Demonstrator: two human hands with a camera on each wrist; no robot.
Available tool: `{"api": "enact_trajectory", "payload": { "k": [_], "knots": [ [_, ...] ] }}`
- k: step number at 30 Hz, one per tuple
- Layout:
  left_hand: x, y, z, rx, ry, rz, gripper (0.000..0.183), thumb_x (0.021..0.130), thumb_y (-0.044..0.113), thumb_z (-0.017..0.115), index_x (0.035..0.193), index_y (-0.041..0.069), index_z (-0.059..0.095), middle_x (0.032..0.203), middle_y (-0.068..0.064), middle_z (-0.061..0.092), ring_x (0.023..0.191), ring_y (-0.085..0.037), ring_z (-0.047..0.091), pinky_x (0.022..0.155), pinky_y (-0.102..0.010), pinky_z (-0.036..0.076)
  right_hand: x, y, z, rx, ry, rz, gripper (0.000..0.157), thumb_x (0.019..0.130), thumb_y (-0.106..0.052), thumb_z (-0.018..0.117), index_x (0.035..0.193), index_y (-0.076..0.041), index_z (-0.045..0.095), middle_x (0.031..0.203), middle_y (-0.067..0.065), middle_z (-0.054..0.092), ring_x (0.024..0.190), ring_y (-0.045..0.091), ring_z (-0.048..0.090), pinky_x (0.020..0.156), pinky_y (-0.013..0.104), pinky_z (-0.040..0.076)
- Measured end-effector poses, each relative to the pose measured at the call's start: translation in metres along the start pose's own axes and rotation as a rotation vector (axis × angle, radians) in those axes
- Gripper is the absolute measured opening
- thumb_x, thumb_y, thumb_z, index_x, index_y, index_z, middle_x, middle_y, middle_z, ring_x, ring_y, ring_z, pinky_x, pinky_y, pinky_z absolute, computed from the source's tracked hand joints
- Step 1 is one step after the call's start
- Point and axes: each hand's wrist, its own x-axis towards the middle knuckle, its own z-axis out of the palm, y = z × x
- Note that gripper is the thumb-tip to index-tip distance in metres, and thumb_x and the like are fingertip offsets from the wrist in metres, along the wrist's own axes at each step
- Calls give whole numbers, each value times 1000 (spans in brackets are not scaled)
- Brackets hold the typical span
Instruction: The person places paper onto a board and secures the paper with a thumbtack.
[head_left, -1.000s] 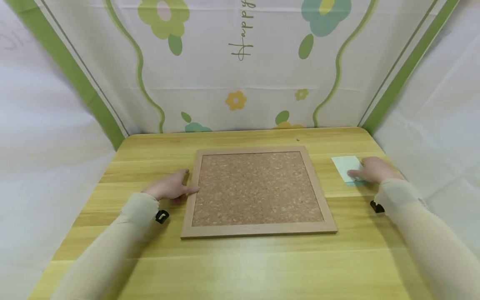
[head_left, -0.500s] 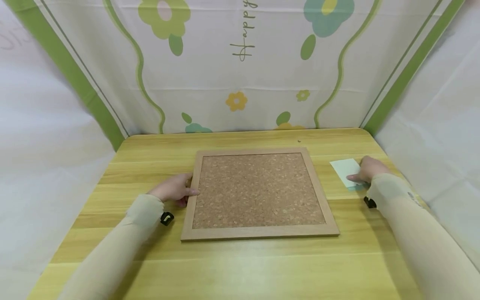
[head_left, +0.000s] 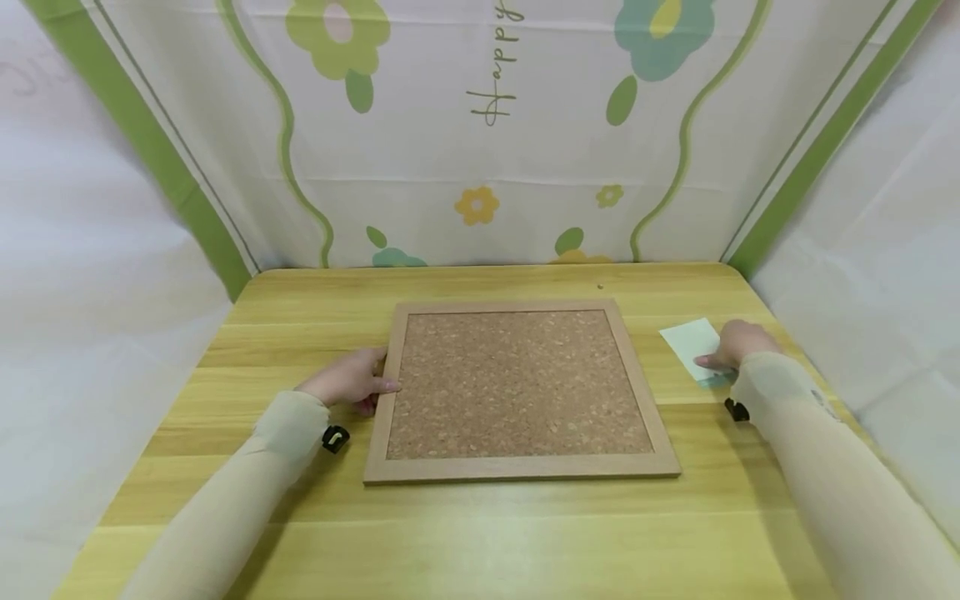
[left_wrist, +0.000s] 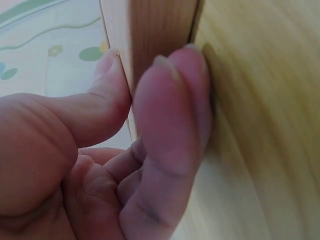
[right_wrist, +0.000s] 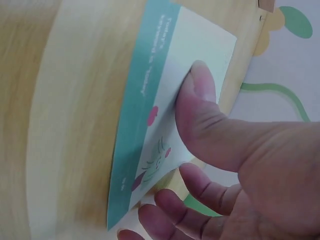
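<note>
A cork board [head_left: 517,383] with a light wooden frame lies on the wooden table. My left hand [head_left: 348,379] grips its left edge, thumb on the top of the frame. In the left wrist view the curled fingers [left_wrist: 167,115] are against the frame's side [left_wrist: 150,40], low by the table. My right hand [head_left: 738,346] pinches a sheet of memo paper [head_left: 688,342] at the table's right side. In the right wrist view the thumb presses on the paper [right_wrist: 200,35], and the fingers curl at its edge, partly under it. The paper has a teal printed strip and a small drawing.
The table [head_left: 480,542] reaches back to a white cloth [head_left: 420,142] with printed flowers. White cloth also hangs at the left and right sides. A tiny dark speck [head_left: 600,287] lies behind the board's far right corner.
My left hand has moved right and closed on the board's edge. My right hand has shifted slightly left, its thumb still on the paper, which has turned a little.
</note>
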Motion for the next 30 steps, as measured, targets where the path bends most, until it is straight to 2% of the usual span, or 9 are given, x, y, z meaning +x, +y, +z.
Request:
{"api": "enact_trajectory", "payload": {
  "k": [4,7,9,12,15,18,20,24,30],
  "knots": [
    [1,-1,0,-5,-4,4,60,99,17,63,148,-3,35,82,-9,69,59,-22,67,53,-37,56,-2,5,5,49,47,-5,102,75,-60,78,113,27,41,106,42,50,89,49,57,78,56,50],
    [1,-1,0,-7,-6,6,60,99,18,63,148,-3,35,82,-9,70,59,-22,67,53,-37,56,-5,8,8,138,83,8,120,75,-61,79,134,25,19,125,50,33,109,64,43,88,67,41],
    [1,-1,0,-15,-5,4,60,99,17,63,148,-2,36,83,-10,70,60,-22,67,53,-37,56,-8,11,9,196,97,18,124,75,-61,79,141,20,12,131,49,29,115,66,36,91,70,37],
    [0,-1,1,-26,4,-3,59,98,17,63,148,-2,37,84,-10,70,61,-23,68,54,-38,56,-10,16,8,210,132,4,114,80,-56,77,144,17,16,135,48,28,119,65,33,93,70,35],
    [-1,-2,1,-28,10,-1,60,99,18,63,148,-2,36,85,-9,70,63,-22,68,54,-37,56,-12,23,6,177,168,-37,86,88,-46,72,134,17,35,133,43,37,116,61,39,92,67,37],
    [-1,-2,1,-26,12,3,61,98,18,63,149,-3,35,85,-9,70,63,-22,67,54,-37,56,-15,31,6,187,178,-54,62,92,-38,68,121,13,50,119,34,53,105,51,49,86,61,41],
    [-1,-2,1,-23,13,0,62,98,18,63,149,-2,35,84,-9,69,63,-22,67,54,-38,56,-17,35,6,237,160,-59,54,94,-37,67,116,11,55,103,24,64,94,40,56,82,54,44],
    [-1,-1,1,-19,14,-4,62,99,17,63,150,-2,34,83,-9,70,62,-22,67,54,-38,56,-21,35,3,335,151,-86,55,96,-41,64,117,10,58,78,4,69,76,23,62,74,38,47],
    [-2,0,0,-13,12,2,63,99,17,62,151,-3,32,82,-9,70,62,-23,67,55,-38,56,-35,20,-9,545,195,-153,60,97,-40,63,125,12,51,88,1,70,76,15,67,71,30,57]
  ]
}}
